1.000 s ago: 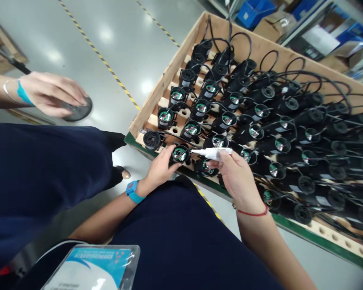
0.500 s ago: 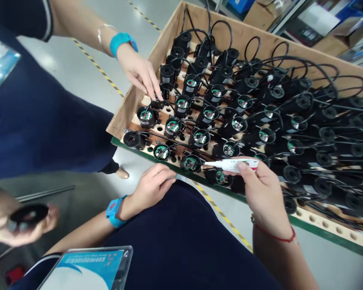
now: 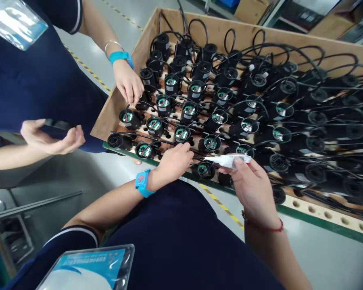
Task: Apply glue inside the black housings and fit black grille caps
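My right hand is closed around a white squeeze tube with a long thin nozzle. The nozzle points left, its tip just above an open black round housing with a green circuit board and wires inside. My left hand reaches over the front edge of the wooden crate, fingers curled together. It covers part of the front row of housings; what its fingertips grip, if anything, is hidden. Black cables run among the housings, close to those fingertips.
Across on the left, a co-worker's hand touches a housing at the crate's left end. The co-worker's other hand holds a black round part. Looped cables rise along the back wall. Cardboard boxes stand behind.
My left hand has moved right and up, from beside the crate's edge onto the front row. The tube's tip now lies over the housing one place further right. The co-worker's part-holding hand has risen.
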`<state>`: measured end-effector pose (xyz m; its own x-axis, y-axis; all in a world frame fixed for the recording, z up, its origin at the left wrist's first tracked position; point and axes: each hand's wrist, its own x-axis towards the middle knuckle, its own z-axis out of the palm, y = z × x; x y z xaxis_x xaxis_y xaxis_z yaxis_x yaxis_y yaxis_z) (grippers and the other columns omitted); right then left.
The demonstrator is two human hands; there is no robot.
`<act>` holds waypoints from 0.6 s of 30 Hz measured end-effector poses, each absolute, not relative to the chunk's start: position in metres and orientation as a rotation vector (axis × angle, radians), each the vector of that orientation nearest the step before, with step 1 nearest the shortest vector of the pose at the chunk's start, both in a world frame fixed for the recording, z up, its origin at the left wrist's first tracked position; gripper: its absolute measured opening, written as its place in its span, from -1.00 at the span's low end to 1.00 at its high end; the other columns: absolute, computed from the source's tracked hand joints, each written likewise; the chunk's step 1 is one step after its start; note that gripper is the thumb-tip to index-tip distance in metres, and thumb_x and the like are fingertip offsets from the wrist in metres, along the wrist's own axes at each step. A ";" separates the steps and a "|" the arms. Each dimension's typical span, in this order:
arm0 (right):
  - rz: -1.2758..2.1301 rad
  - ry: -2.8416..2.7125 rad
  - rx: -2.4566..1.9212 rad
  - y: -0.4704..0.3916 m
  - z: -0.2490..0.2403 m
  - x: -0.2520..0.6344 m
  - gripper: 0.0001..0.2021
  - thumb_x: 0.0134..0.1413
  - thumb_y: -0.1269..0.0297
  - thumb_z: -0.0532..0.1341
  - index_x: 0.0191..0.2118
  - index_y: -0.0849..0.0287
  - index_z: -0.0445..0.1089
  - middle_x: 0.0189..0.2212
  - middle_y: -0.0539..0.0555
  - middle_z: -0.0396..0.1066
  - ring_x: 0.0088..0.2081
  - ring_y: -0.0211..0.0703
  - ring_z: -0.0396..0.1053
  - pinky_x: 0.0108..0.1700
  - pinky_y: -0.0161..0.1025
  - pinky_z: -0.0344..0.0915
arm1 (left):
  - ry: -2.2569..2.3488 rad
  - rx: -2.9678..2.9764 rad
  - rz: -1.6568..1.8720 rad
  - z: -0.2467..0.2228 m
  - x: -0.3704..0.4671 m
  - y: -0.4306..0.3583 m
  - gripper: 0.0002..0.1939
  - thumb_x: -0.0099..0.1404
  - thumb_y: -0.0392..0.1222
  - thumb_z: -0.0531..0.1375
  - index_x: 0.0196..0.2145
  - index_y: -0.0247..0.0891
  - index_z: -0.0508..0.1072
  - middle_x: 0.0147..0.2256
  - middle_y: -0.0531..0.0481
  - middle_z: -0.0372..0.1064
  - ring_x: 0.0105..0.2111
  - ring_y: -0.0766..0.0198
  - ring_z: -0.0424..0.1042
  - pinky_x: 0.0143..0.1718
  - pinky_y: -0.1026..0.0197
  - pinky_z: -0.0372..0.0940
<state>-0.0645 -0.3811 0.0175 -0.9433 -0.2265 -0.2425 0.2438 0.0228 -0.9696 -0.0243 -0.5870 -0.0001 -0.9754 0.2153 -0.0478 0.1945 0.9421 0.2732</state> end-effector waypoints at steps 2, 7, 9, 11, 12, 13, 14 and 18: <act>-1.995 1.961 0.013 -0.377 0.016 -0.066 -0.85 0.17 0.16 0.20 -0.20 0.02 0.46 -0.24 0.05 0.48 -0.20 -0.08 0.46 -0.24 -0.13 0.47 | 2.974 0.248 0.496 0.000 -0.027 -0.587 -0.83 0.36 -0.22 0.05 -0.29 -0.29 0.43 -0.24 -0.07 0.31 -0.24 0.20 0.34 -0.30 0.20 0.24; -1.909 1.995 -0.042 -0.376 0.016 -0.072 -0.83 0.16 0.14 0.20 -0.20 0.06 0.46 -0.28 0.05 0.50 -0.26 -0.09 0.47 -0.22 -0.12 0.44 | 2.833 0.121 0.923 0.005 -0.031 -0.598 -0.89 0.33 -0.24 0.11 -0.30 -0.27 0.44 -0.32 0.02 0.35 -0.31 0.28 0.35 -0.29 0.25 0.22; -1.817 2.053 -0.091 -0.379 0.019 -0.074 -0.82 0.16 0.13 0.20 -0.21 0.06 0.47 -0.32 0.04 0.50 -0.31 -0.12 0.46 -0.23 -0.13 0.44 | 2.787 0.123 1.063 0.005 -0.032 -0.604 -0.89 0.31 -0.25 0.13 -0.34 -0.27 0.44 -0.37 0.04 0.35 -0.35 0.31 0.34 -0.32 0.27 0.20; -1.716 2.112 -0.176 -0.383 0.022 -0.075 -0.81 0.16 0.11 0.20 -0.22 0.06 0.47 -0.38 0.01 0.50 -0.36 -0.14 0.45 -0.25 -0.15 0.43 | 2.732 0.111 1.169 0.005 -0.034 -0.610 -0.89 0.30 -0.25 0.13 -0.34 -0.27 0.45 -0.41 0.07 0.36 -0.40 0.34 0.32 -0.35 0.29 0.17; -1.669 2.134 -0.229 -0.385 0.023 -0.075 -0.81 0.16 0.11 0.19 -0.23 0.06 0.47 -0.40 0.01 0.49 -0.38 -0.15 0.45 -0.26 -0.16 0.42 | 2.704 0.102 1.209 0.005 -0.035 -0.613 -0.89 0.29 -0.24 0.14 -0.34 -0.27 0.45 -0.42 0.08 0.36 -0.42 0.36 0.31 -0.37 0.30 0.16; -1.622 2.155 -0.287 -0.388 0.025 -0.074 -0.81 0.17 0.10 0.19 -0.23 0.06 0.46 -0.42 0.00 0.50 -0.39 -0.14 0.44 -0.26 -0.16 0.41 | 2.677 0.100 1.243 0.004 -0.035 -0.615 -0.89 0.29 -0.23 0.14 -0.33 -0.27 0.45 -0.43 0.09 0.36 -0.43 0.37 0.30 -0.38 0.30 0.15; -1.573 2.185 -0.350 -0.390 0.026 -0.074 -0.80 0.17 0.10 0.18 -0.22 0.06 0.46 -0.42 0.00 0.50 -0.39 -0.14 0.44 -0.28 -0.17 0.40 | 2.652 0.105 1.272 0.004 -0.036 -0.617 -0.89 0.29 -0.22 0.14 -0.33 -0.27 0.45 -0.44 0.09 0.36 -0.45 0.38 0.29 -0.39 0.31 0.14; -1.300 2.421 -0.682 -0.402 0.031 -0.070 -0.81 0.21 0.15 0.13 -0.19 0.08 0.43 -0.38 0.02 0.51 -0.40 -0.15 0.42 -0.34 -0.20 0.32 | 2.559 0.137 1.368 0.005 -0.037 -0.621 -0.88 0.28 -0.24 0.12 -0.33 -0.29 0.45 -0.46 0.11 0.35 -0.47 0.41 0.26 -0.40 0.33 0.13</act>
